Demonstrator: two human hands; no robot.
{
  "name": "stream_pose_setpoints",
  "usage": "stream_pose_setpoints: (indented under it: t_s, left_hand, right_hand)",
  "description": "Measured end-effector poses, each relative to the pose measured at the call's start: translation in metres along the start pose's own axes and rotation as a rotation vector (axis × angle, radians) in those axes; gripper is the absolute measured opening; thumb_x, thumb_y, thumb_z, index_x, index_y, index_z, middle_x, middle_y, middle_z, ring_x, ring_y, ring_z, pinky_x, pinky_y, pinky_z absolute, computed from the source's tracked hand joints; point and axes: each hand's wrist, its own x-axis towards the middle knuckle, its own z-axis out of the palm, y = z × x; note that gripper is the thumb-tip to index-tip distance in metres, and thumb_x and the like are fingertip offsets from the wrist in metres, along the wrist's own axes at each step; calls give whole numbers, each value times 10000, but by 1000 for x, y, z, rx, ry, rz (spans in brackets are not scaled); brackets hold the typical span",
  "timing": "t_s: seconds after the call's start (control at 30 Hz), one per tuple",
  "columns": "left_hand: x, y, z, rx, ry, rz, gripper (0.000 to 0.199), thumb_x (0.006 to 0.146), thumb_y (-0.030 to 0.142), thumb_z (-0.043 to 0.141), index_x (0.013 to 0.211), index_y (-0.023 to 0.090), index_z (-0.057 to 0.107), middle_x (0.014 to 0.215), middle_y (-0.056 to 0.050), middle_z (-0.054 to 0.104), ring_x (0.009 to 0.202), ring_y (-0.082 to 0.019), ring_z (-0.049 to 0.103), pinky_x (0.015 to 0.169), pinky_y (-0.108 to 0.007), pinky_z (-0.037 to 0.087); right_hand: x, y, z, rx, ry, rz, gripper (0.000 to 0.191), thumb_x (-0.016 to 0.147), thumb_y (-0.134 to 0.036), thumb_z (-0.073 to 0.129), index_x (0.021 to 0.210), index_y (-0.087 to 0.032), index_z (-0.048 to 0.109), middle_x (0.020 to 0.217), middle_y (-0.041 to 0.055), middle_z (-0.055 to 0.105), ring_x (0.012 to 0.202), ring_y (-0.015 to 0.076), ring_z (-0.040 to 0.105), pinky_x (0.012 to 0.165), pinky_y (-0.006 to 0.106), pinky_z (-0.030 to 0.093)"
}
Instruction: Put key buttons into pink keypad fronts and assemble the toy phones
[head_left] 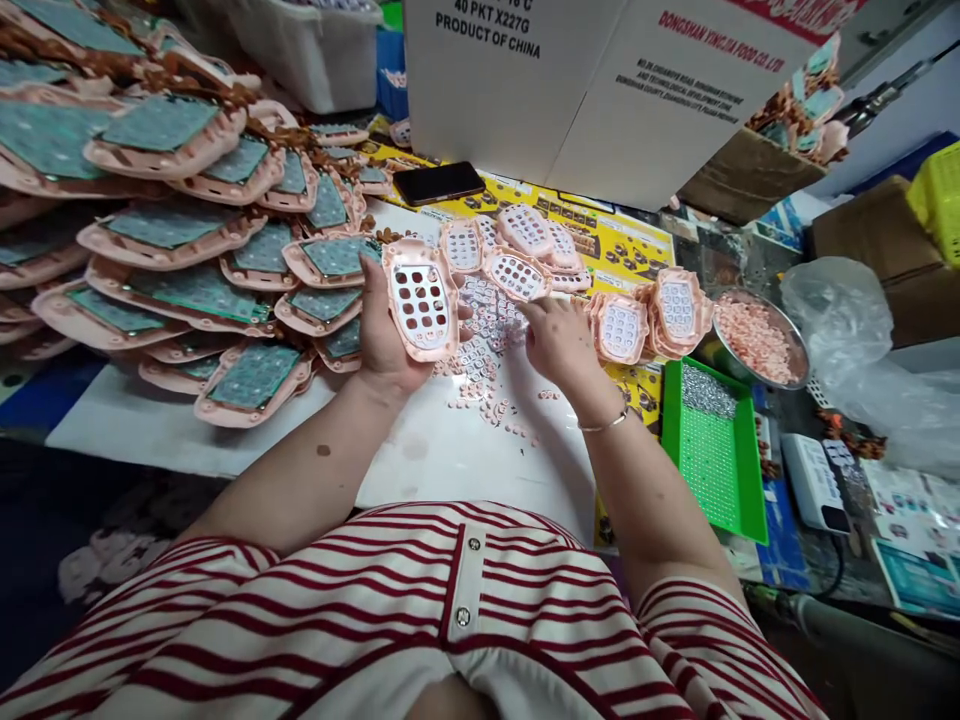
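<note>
Striped shirt [360, 625] foremost; my left hand [381, 340] grips pink panel [421, 301]; right hand [561, 340] half-curled beside loose buttons [484, 350], cannot tell if pinching any.

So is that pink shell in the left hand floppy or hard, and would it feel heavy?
Probably stiff: the shell shows no sag in the left hand, though only its edges seem gripped. Likely light for its size, since it looks like plastic with rows of holes.
</note>
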Motion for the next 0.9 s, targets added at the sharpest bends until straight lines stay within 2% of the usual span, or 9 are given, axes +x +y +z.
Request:
stream_pose_setpoints:
  t_s: [0.07,0.13,0.2,0.37,0.47,0.57,0.67,0.73,0.9]
  left_hand:
    - [-1,0,0,15,1,-3,705,856,789,393,1034,164,668,920,-95,726,633,-190,696,495,-283,558]
    - [-1,-2,0,24,-5,-4,710,834,804,420,1021,166,670,911,-84,719,638,-196,697,490,-291,562]
    - [0,-3,-1,37,-10,-7,707,837,803,414,1012,167,669,901,-80,720,641,-192,696,500,-284,566]
    - [1,-4,-1,40,-3,-8,715,911,755,295,1049,159,665,920,-93,733,649,-171,692,547,-255,574]
    - [1,-4,-1,32,-7,-39,734,932,742,234,1083,168,666,946,-96,730,670,-172,695,555,-266,578]
    - [1,-5,-1,11,16,-65,753,925,754,219,1076,172,673,945,-98,718,712,-184,712,584,-280,588]
    - [1,-7,-2,21,11,-70,759,909,774,241,1064,168,672,944,-101,718,679,-182,711,563,-276,586]
    - [1,-9,-2,40,6,-72,751,901,779,267,1074,168,668,950,-106,725,657,-181,708,543,-267,581]
    - [-1,-15,-4,75,-49,-59,718,893,772,335,1107,166,654,968,-102,737,666,-187,716,542,-269,593]
  right_hand:
    - [-13,-9,5,70,-62,-23,344,910,-123,436,1156,-178,670,1101,121,692,995,274,572,849,404,413]
    - [-19,-17,13,85,-54,-74,333,919,-149,458,1199,-148,638,1180,141,671,1036,276,558,876,395,405]
    - [-21,-22,18,47,-25,-112,341,931,-171,473,1244,-112,596,1239,165,643,1075,285,541,917,400,390]
    - [-25,-19,20,-99,-3,-225,274,967,-151,428,1154,-100,622,1085,157,683,966,271,557,907,411,397]
    - [-40,-10,21,-142,162,-308,293,980,-121,421,1178,-146,634,1179,135,685,1016,239,575,956,400,405]
    - [-58,-2,25,-132,451,-346,276,968,-140,512,1193,-215,653,1204,99,696,1105,217,583,1010,400,407]
    - [-71,-2,22,-61,709,-314,363,926,-140,607,1246,-311,635,1185,55,703,1137,200,590,1000,388,448]
    - [-74,-6,16,-1,803,-292,436,904,-119,633,1272,-351,620,1158,44,696,1094,194,606,950,373,496]
    - [-77,-18,3,87,915,-288,519,840,-116,723,1286,-363,622,1088,55,637,1012,203,596,879,370,545]
